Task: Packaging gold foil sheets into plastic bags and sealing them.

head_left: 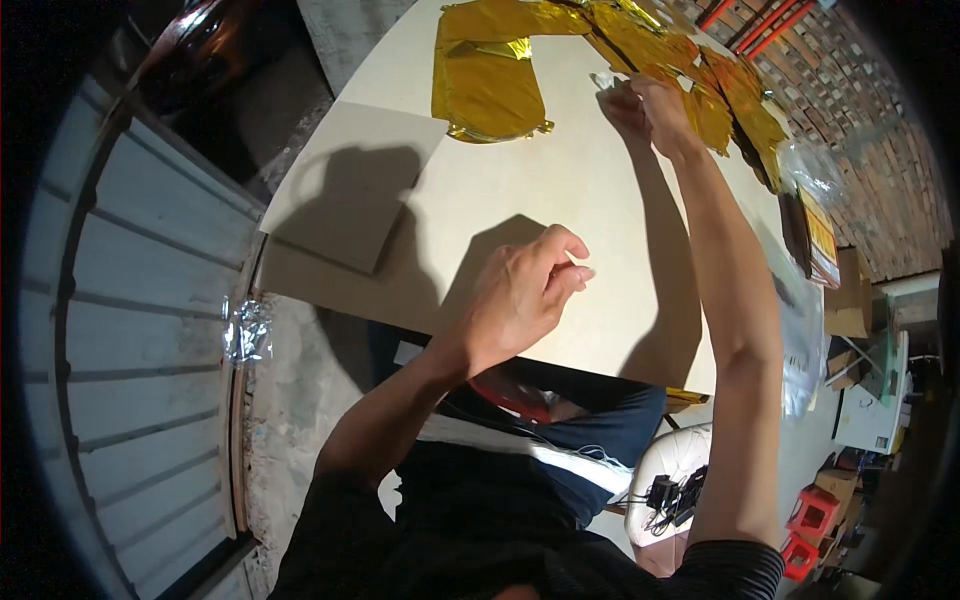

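Observation:
My right hand (pixel 655 108) reaches over the far part of the pale table (pixel 580 180), its fingers curled together. At its fingertips is a small whitish scrap (pixel 603 80); what the fingers grip is too small to make out. Left of it a flat, shiny gold foil piece (pixel 490 95), like a deflated foil balloon, lies on the table. More crumpled gold foil (pixel 705 75) spreads beyond and to the right of that hand. Above the near table edge, my left hand (pixel 525 295) is loosely curled, thumb and index finger apart, with nothing visible between them.
A square pale board (pixel 350 180) lies on the table's left side, under my shadow. Clear plastic bags (pixel 800 340) hang at the right edge. A round stool seat (pixel 670 465) with black cables stands below. Red stools (pixel 815 510) and a brick wall (pixel 870 150) are at right.

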### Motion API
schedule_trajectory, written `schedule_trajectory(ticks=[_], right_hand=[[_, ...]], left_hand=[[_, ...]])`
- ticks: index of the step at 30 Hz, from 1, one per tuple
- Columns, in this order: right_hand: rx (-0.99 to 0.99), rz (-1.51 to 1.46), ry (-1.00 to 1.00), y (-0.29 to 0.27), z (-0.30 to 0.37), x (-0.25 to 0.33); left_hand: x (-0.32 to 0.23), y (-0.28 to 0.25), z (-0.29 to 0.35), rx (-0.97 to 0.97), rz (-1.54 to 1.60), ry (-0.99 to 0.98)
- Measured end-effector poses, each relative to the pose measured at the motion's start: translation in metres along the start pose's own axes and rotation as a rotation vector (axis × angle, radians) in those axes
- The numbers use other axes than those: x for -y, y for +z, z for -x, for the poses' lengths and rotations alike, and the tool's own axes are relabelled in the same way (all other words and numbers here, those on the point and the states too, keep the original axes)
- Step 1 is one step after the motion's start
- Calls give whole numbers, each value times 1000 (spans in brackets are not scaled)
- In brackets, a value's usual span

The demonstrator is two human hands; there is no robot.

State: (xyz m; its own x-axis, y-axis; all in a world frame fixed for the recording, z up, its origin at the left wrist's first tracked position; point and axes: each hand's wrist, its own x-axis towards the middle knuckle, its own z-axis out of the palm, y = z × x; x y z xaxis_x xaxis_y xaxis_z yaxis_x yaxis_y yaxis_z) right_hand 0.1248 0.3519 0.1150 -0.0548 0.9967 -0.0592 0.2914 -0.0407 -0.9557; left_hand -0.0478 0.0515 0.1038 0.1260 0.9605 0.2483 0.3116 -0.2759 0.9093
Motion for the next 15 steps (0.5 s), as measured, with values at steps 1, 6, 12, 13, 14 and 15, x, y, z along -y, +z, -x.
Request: schedule_trajectory(ticks=[1,6,12,13,14,15], right_hand=[[62,-180,54,0,7,3],[-44,-282,-175,-62,26,-34],[269,366,-579,-90,211,-2],[556,202,-403,-100,267,12],[844,-7,-243,-99,306,17],[938,43,-154,-87,331,-4]], left_hand=[[1,-1,3,-20,-7,16],[1,7,-8,52,-15,63],[2,-1,38,-168,32,297],[4,5,54,-67,102,373],[9,9,69,15,144,445],[3,16,93,5,207,274]])
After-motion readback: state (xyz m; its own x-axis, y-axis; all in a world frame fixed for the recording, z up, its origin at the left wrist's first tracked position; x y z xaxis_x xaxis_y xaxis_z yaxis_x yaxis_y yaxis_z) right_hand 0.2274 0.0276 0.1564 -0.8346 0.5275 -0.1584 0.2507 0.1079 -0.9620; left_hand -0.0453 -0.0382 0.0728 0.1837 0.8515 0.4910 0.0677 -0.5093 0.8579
